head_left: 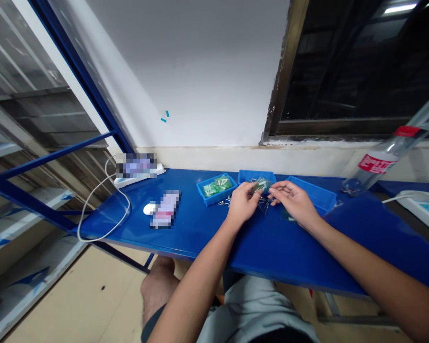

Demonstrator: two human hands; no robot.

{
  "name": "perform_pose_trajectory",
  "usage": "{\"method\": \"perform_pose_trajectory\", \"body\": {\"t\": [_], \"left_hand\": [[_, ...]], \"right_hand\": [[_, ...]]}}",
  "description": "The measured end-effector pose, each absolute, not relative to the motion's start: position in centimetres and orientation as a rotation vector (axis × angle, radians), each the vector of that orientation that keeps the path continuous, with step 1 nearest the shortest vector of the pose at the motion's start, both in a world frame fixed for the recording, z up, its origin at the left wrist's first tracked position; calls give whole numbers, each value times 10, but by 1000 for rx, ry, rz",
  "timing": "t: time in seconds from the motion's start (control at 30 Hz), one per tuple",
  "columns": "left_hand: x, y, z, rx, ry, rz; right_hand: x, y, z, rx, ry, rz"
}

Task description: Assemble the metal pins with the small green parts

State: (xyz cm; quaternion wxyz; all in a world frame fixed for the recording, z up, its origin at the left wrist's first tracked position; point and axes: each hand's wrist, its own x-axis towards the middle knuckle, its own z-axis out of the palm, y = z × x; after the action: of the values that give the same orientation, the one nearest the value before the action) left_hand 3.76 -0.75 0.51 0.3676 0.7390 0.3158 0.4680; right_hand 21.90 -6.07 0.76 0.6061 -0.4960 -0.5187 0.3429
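Our knee (157, 286) is showing under the blue bench (289, 252). Our left hand (243, 205) is pinching a half-hidden green packet (260, 186); our right hand (293, 202) is loosely open.

Three plastic trays (209, 197) along workbench (289, 252) back; mouse (149, 208) left; plastic bottle (377, 164) right.

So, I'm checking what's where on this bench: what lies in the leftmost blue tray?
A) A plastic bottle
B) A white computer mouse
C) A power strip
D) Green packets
D: the leftmost blue tray holds green packets, seen heaped inside its rim.
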Motion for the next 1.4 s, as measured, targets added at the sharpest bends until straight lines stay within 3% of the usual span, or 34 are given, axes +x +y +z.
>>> {"method": "perform_pose_trajectory", "body": {"t": [0.33,0.67,1.1,1.4], "left_hand": [[43,0,-2,1501,683,1121],[33,0,4,1739,761,1206],[35,-17,19,1696,676,911],[41,-1,0,1472,675,1043]], "right_hand": [[221,-58,0,-1117,-1227,862],[229,-58,3,-1133,-1332,426],[221,-66,10,-1078,-1352,701],[220,-61,3,-1096,-1265,640]]}}
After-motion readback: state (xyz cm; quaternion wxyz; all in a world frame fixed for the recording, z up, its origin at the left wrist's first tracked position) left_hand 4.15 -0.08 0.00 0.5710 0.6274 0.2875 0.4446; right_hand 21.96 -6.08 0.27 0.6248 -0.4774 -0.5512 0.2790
